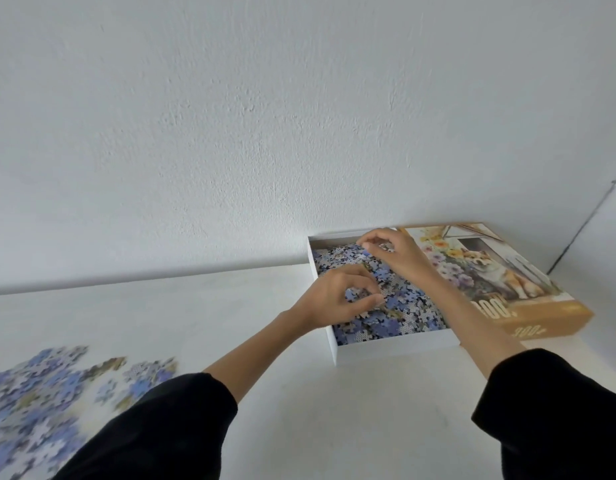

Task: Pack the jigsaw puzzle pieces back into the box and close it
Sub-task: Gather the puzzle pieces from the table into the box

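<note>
An open white box stands on the white table against the wall, filled with several loose blue and grey puzzle pieces. My left hand is over the box's near left part, its fingers curled round blue pieces. My right hand is over the far part of the box, pinching a blue piece between thumb and fingers. The box lid, printed with a dog and flowers, lies right of the box, partly under its edge. A pile of blue pieces lies on the table at the lower left.
The white wall rises directly behind the box. The white table stretches between the pile and the box. A dark cable or crack runs down the wall at the far right. Black sleeves cover both my forearms.
</note>
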`<state>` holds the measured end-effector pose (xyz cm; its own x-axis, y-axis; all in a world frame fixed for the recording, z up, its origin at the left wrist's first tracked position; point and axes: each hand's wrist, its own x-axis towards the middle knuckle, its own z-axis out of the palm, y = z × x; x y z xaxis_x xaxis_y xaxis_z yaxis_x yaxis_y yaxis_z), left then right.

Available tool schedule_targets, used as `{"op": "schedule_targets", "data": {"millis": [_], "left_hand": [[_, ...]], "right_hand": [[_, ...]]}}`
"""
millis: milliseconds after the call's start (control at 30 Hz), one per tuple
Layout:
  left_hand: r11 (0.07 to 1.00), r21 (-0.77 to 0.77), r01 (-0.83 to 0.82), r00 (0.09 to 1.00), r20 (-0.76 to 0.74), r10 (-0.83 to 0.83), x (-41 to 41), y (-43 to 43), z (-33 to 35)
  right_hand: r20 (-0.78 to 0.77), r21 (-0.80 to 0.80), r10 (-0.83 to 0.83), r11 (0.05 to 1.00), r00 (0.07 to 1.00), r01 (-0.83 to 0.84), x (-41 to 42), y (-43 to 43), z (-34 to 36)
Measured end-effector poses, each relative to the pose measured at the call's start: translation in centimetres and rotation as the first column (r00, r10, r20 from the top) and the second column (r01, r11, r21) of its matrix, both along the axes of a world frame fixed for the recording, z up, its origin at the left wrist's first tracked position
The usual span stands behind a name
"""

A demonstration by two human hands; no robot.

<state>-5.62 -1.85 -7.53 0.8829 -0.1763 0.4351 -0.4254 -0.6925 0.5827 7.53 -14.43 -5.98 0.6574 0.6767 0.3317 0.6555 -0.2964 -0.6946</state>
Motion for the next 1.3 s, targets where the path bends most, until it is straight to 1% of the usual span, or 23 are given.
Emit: {"op": "schedule_targets", "data": {"millis": [133, 400, 500, 600, 667, 733, 800, 867, 900, 1000, 1067, 1100, 1167, 1300], "left_hand": [[0.999, -0.008, 0.034, 0.999, 0.011, -0.034, -2.8, 1.0, 1.8], [0.999, 0.032, -0.034, 0.999, 0.008, 0.034, -11.9, 6.6, 3.9], [0.993, 0.053, -0.103, 0.995, -0.007, 0.104, -16.7, 10.0, 3.7], [0.980, 0.042, -0.193, 0.981, -0.025, 0.194, -21.7, 14.2, 3.5], [0.965, 0.041, -0.260, 0.964, -0.034, 0.262, -25.1, 17.2, 3.1], [0.943, 0.046, -0.331, 0.940, -0.074, 0.334, -28.4, 20.2, 2.3], [0.917, 0.051, -0.396, 0.908, -0.124, 0.400, -31.5, 23.2, 1.2], [0.884, 0.081, -0.460, 0.871, -0.154, 0.467, -34.2, 25.9, -0.2], [0.864, 0.114, -0.491, 0.842, -0.193, 0.504, -35.4, 27.0, -1.0], [0.812, 0.249, -0.528, 0.708, -0.398, 0.583, -38.1, 29.3, -2.9], [0.816, 0.318, -0.483, 0.646, -0.500, 0.577, -39.2, 30.0, -3.8], [0.823, 0.353, -0.445, 0.634, -0.526, 0.568, -39.5, 30.3, -4.2], [0.834, 0.391, -0.389, 0.639, -0.538, 0.550, -40.1, 30.5, -4.6], [0.856, 0.367, -0.364, 0.654, -0.554, 0.516, -41.7, 31.0, -4.5]], "right_hand": [[0.005, 0.030, 0.011, 0.999, 1.000, -0.011, -2.0, 1.8, 1.2], [-0.010, 0.087, 0.097, 0.992, 0.995, -0.096, -9.9, 9.2, 3.6], [-0.026, 0.106, 0.127, 0.987, 0.992, -0.124, -14.3, 12.6, 3.1], [-0.055, 0.130, 0.164, 0.979, 0.985, -0.155, -18.7, 16.1, 2.2], [-0.066, 0.144, 0.203, 0.971, 0.977, -0.192, -21.6, 18.1, 1.4], [-0.081, 0.146, 0.235, 0.964, 0.969, -0.222, -24.4, 19.9, 0.0], [-0.094, 0.111, 0.256, 0.963, 0.962, -0.245, -26.8, 21.6, -2.0], [-0.093, 0.034, 0.270, 0.963, 0.958, -0.268, -28.7, 23.2, -4.2], [-0.093, -0.014, 0.283, 0.958, 0.955, -0.285, -29.4, 24.0, -5.3], [-0.110, -0.186, 0.317, 0.924, 0.942, -0.333, -31.2, 26.1, -7.3], [-0.093, -0.308, 0.335, 0.886, 0.938, -0.347, -32.1, 27.3, -7.8], [-0.074, -0.343, 0.347, 0.871, 0.935, -0.351, -32.4, 27.8, -7.9], [-0.071, -0.354, 0.360, 0.863, 0.930, -0.361, -33.0, 28.9, -7.9], [-0.063, -0.354, 0.386, 0.854, 0.921, -0.382, -33.8, 31.2, -7.8]]}}
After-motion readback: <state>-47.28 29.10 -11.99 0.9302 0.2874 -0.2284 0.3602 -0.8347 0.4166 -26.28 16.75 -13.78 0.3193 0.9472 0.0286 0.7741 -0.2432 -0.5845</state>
